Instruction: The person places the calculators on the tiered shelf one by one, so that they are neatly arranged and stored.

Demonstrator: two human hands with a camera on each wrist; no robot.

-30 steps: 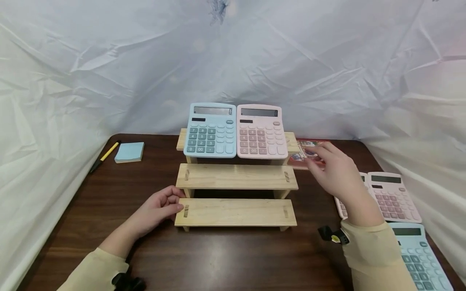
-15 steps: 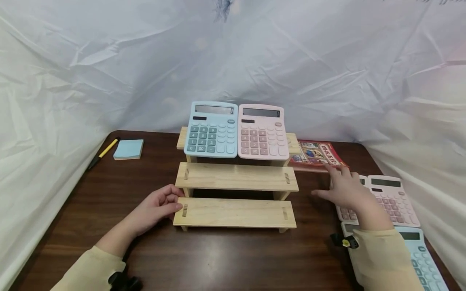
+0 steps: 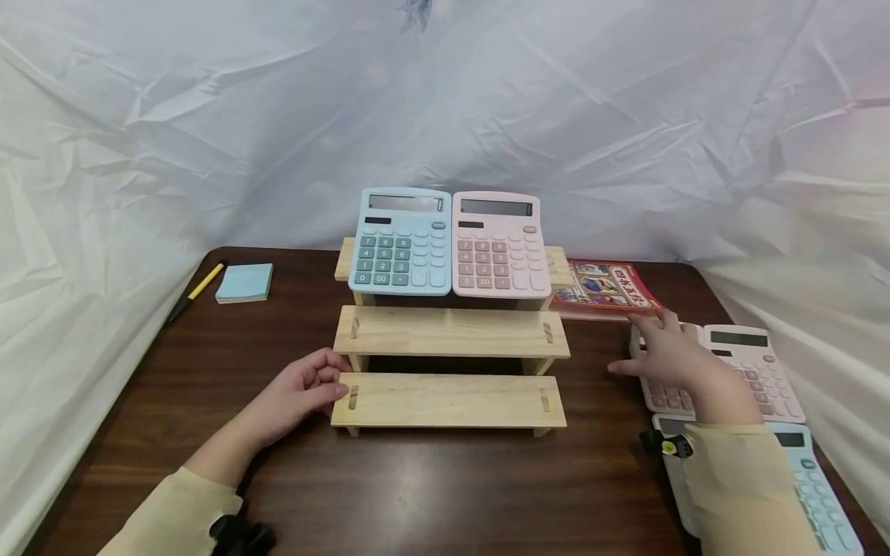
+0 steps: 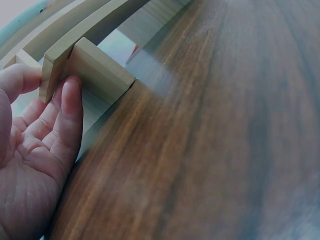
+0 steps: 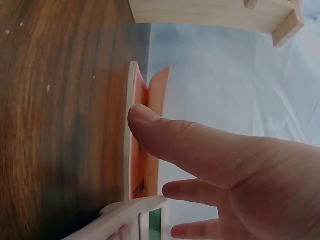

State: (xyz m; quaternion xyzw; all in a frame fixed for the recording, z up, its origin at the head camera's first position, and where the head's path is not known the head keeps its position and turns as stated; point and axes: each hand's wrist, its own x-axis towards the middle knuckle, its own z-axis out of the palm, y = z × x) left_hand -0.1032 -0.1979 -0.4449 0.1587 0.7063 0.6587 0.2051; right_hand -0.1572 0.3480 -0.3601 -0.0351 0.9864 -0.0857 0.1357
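At the wooden stand (image 3: 452, 332), my left hand (image 3: 299, 394) pinched the end of the lowest step (image 3: 448, 400), presumably for steadiness; my right hand (image 3: 670, 351), fingers spread, was over a pink calculator (image 3: 667, 396) on the counter (image 3: 445, 494). Up top, a blue calculator (image 3: 401, 243) and its pink neighbour (image 3: 499, 245) sat abreast, perhaps for viewing.

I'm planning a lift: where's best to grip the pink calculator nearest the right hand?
Grip this pink calculator by its left edge, likely from the left: bare table lies there, while a second pink one crowds its right and another calculator its near end.
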